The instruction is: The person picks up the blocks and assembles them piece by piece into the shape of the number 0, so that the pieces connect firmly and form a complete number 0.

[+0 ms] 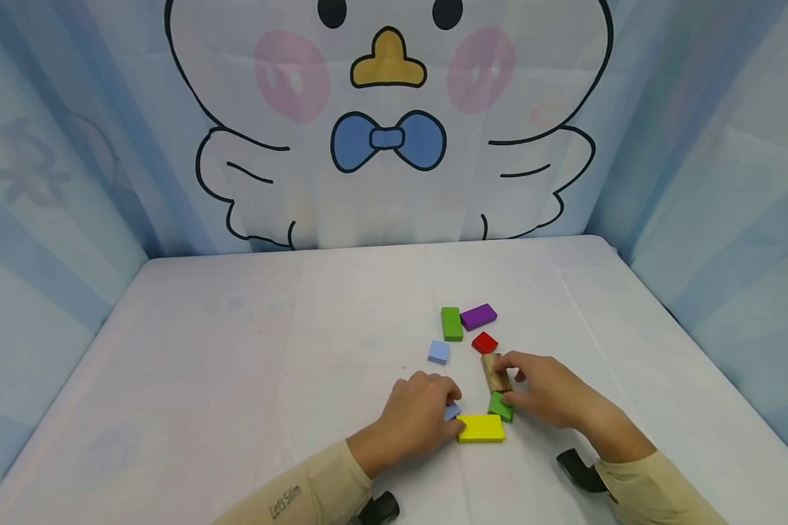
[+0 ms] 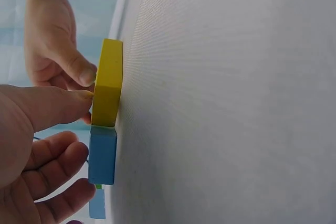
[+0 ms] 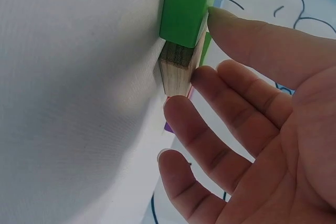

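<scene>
My left hand (image 1: 415,414) touches a yellow block (image 1: 482,429) with its thumb. Its loosely bent fingers lie by a light blue block (image 2: 103,155), partly covered by them in the head view, which abuts the yellow one. My right hand (image 1: 553,388) rests its thumb on a small green block (image 1: 501,408), while its fingertips reach a bare wooden block (image 1: 494,372). Green and wooden blocks sit end to end on the white table. Neither hand visibly lifts a block.
Beyond the wooden block lies a red block (image 1: 484,343). A purple block (image 1: 479,316) and a longer green block (image 1: 452,324) sit farther back, with another light blue block (image 1: 438,352) before them. Patterned curtains (image 1: 716,168) border the white table (image 1: 236,364).
</scene>
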`<state>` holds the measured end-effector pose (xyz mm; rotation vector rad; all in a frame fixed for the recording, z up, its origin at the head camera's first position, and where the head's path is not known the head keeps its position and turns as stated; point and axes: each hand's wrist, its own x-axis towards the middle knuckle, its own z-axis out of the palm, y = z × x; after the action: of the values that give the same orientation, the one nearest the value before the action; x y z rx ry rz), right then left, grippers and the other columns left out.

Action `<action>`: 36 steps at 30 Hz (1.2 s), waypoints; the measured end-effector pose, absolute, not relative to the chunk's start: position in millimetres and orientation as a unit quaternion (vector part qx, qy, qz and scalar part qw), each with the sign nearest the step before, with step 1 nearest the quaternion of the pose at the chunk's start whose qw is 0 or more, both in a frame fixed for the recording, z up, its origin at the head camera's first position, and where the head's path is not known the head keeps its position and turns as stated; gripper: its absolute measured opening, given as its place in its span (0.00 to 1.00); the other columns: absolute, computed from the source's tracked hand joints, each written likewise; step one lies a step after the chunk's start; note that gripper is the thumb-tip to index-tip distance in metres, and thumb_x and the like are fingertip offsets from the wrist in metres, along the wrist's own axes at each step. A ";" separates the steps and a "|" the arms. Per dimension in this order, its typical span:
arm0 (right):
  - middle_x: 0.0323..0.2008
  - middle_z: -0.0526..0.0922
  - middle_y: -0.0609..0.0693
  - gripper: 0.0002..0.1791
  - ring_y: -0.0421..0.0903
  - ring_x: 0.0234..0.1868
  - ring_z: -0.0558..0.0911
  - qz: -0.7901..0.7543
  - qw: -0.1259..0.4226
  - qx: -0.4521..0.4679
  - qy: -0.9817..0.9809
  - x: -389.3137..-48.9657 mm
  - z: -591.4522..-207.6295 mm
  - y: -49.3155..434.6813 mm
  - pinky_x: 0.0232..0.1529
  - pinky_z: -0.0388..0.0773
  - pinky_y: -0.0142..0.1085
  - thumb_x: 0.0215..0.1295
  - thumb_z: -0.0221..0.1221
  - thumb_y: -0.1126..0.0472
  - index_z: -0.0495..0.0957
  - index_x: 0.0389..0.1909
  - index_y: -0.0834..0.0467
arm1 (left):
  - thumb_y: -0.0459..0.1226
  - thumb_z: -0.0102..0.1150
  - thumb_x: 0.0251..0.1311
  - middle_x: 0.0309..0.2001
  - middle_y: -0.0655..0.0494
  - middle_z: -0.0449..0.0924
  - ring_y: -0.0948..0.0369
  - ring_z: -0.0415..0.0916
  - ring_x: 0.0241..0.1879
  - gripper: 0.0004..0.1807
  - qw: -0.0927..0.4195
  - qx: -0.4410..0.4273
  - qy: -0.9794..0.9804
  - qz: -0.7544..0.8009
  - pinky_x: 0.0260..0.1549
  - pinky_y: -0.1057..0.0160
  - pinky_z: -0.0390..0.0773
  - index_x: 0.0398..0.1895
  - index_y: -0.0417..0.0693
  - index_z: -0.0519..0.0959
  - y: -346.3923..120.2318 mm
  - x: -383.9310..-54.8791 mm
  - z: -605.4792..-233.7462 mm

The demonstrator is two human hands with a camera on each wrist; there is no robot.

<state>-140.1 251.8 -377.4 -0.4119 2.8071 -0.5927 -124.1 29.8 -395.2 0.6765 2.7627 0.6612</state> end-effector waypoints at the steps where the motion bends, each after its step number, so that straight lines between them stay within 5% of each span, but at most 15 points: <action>1: 0.49 0.82 0.52 0.25 0.48 0.42 0.79 -0.203 0.121 -0.141 0.961 -140.1 -377.1 251.8 0.42 0.80 0.44 0.59 0.72 0.57 0.77 0.56 0.58 | 0.48 0.73 0.56 0.33 0.66 0.76 0.63 0.68 0.36 0.18 0.112 0.233 0.939 0.226 0.39 0.60 0.71 0.47 0.52 0.84 29.4 -124.8 -395.0; 12: 0.47 0.82 0.50 0.25 0.47 0.40 0.78 -0.201 0.133 -0.130 0.962 -140.0 -374.7 250.8 0.41 0.79 0.43 0.59 0.71 0.57 0.77 0.57 0.57 | 0.46 0.71 0.59 0.38 0.63 0.80 0.64 0.71 0.39 0.16 0.089 0.252 0.919 0.291 0.41 0.66 0.73 0.47 0.50 0.83 18.8 -143.1 -394.7; 20: 0.46 0.82 0.49 0.25 0.47 0.40 0.77 -0.200 0.138 -0.122 0.962 -139.2 -374.8 249.7 0.39 0.79 0.41 0.59 0.71 0.57 0.78 0.57 0.56 | 0.46 0.71 0.60 0.45 0.59 0.83 0.59 0.72 0.46 0.20 0.041 0.250 0.923 0.289 0.48 0.59 0.74 0.52 0.48 0.82 15.5 -175.1 -390.9; 36: 0.43 0.81 0.48 0.25 0.46 0.38 0.77 -0.191 0.137 -0.126 0.964 -140.1 -373.5 249.8 0.38 0.78 0.41 0.59 0.71 0.57 0.78 0.57 0.56 | 0.50 0.70 0.60 0.60 0.57 0.78 0.54 0.69 0.60 0.30 0.053 0.257 0.934 0.242 0.59 0.52 0.70 0.63 0.50 0.77 24.3 -220.1 -393.8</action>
<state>-140.1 249.8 -373.5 -0.3639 2.7899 -0.5521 -220.1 24.3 -393.8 0.7804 2.8395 0.7350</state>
